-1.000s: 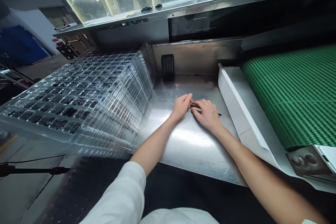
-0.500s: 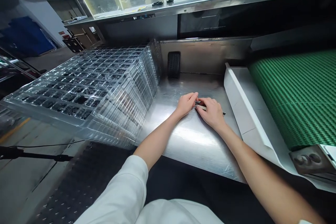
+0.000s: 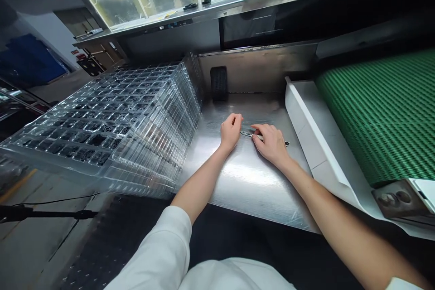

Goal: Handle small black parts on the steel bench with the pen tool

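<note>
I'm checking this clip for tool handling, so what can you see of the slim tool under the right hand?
The slim tool is narrow and straight, with a bright, metallic-looking pointed end toward the left hand and a dark tip at the other end. It may be a craft knife, but it is too small to tell. It lies flat and slightly slanted on the stainless steel table. The right hand covers its middle, while the left hand sits beside it without touching.
</note>
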`<state>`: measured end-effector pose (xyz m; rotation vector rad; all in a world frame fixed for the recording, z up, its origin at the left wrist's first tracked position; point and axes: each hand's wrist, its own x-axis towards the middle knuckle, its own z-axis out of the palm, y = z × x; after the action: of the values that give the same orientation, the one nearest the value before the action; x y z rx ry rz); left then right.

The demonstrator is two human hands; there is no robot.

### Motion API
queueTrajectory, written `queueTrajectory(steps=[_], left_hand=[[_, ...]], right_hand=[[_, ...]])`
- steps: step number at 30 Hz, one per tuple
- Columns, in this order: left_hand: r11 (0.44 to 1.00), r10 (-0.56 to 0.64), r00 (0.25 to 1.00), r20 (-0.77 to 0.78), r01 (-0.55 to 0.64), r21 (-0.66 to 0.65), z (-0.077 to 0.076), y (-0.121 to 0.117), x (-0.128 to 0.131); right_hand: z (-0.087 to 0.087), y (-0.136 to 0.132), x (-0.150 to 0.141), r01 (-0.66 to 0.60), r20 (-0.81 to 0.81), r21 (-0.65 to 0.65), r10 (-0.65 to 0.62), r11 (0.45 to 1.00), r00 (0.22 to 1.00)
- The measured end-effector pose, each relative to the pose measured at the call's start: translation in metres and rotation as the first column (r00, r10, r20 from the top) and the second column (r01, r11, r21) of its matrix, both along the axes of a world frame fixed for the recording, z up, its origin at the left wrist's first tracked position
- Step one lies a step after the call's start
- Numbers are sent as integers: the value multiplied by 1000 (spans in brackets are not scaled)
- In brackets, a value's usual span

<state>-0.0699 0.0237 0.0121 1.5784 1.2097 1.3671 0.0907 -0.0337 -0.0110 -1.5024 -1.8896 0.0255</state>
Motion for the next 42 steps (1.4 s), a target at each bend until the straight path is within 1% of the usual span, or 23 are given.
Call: queueTrajectory(steps=[5, 7, 10, 16, 23, 29, 42], left_hand=[[996, 58, 998, 0, -58, 63, -1, 3, 1], [997, 63, 998, -4, -63, 52, -2, 5, 1], [999, 51, 999, -17, -51, 15, -4, 7, 1], [999, 31, 999, -33, -30, 36, -5, 6, 2], [999, 21, 1000, -9, -21, 27, -3, 4, 1], [999, 27, 999, 25, -28, 31, -5, 4, 2], [1000, -3, 1000, 18, 2, 28, -5, 4, 2]], right_hand=[[1, -1, 0, 6, -22, -2, -6, 1000, 1000], [2, -1, 0, 14, -20, -8, -15, 1000, 1000], [2, -1, 0, 16, -14, -11, -16, 1000, 1000], [2, -2, -1, 3, -23, -3, -3, 1000, 1000], [3, -4, -3, -6, 68, 28, 4, 1000, 998], [5, -6, -3, -9, 98, 33, 6, 999, 995], [3, -4, -3, 2, 71, 0, -2, 1000, 997]])
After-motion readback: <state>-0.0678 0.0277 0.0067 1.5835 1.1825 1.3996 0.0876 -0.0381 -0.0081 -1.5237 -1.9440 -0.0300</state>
